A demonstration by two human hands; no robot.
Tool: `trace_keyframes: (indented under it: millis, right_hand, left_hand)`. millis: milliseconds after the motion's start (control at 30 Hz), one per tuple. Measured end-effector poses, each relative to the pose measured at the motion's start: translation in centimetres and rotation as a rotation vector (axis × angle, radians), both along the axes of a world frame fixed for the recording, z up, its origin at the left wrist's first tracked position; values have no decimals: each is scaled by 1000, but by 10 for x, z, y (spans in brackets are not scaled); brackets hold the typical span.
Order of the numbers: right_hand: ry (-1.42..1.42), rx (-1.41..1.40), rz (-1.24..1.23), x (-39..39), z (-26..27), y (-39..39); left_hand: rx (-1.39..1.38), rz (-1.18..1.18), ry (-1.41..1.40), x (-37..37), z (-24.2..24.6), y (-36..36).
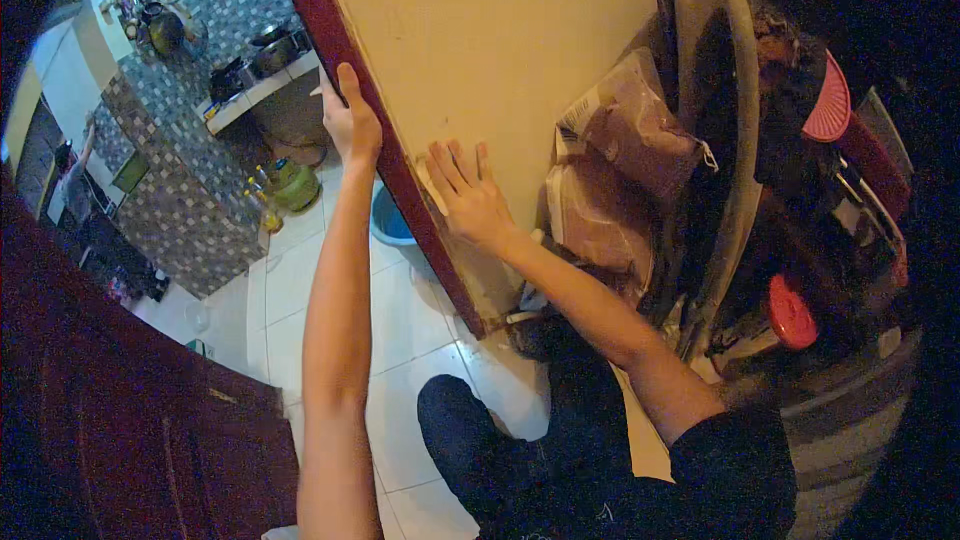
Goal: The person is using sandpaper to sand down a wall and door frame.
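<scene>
My left hand [354, 124] grips the dark red door frame [390, 135], thumb up along its near face and fingers around the far edge. To its right, my right hand [476, 202] lies palm down on the cream wall [465, 52], fingers apart. A small pale strip [433, 184] shows along the wall beside that hand; what it is, I cannot tell. Just right of my right hand hang clear plastic bags [600, 217] and a dark bag with a long strap [739, 135].
Beyond the frame lies a white tiled floor [409, 315] with a blue basin [390, 217], a green gas cylinder [294, 186] and yellow bottles [266, 206]. A tiled counter [195, 240] stands left, with a person [79, 184] behind it. A dark red door [187, 450] fills the lower left.
</scene>
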State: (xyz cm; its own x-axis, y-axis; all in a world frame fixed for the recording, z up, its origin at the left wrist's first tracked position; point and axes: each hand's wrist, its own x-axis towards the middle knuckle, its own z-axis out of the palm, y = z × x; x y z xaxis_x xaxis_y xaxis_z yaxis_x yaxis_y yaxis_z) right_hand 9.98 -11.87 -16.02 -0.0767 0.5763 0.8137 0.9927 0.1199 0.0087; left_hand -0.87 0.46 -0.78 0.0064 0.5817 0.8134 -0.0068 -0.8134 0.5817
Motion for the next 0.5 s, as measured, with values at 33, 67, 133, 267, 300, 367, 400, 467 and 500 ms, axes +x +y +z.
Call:
trace_keyframes:
  millis: [33,67,133,267,300,367,400,467,500]
  right_hand:
    - [9,94,12,0,1,3]
    - [-32,115,-9,-1,1,3]
    - [-63,123,-30,-1,2,6]
    - [-63,201,-49,-1,7,12]
    - [-94,269,-66,-3,9,13]
    - [-50,170,-83,-4,15,13]
    - [-4,101,-102,-6,19,12]
    - [27,127,-78,-9,31,10]
    - [69,145,-69,-11,40,9]
  left_hand:
    - [43,-3,-24,4,1,3]
    - [73,21,-37,5,0,5]
    - [91,44,-38,4,-5,8]
    - [128,18,-35,1,-9,10]
    - [132,34,-21,1,-9,9]
    - [112,47,-25,2,-7,8]
    - [91,75,-34,3,-7,7]
    - [128,91,-55,4,-7,5]
    - [150,120,-59,4,-7,5]
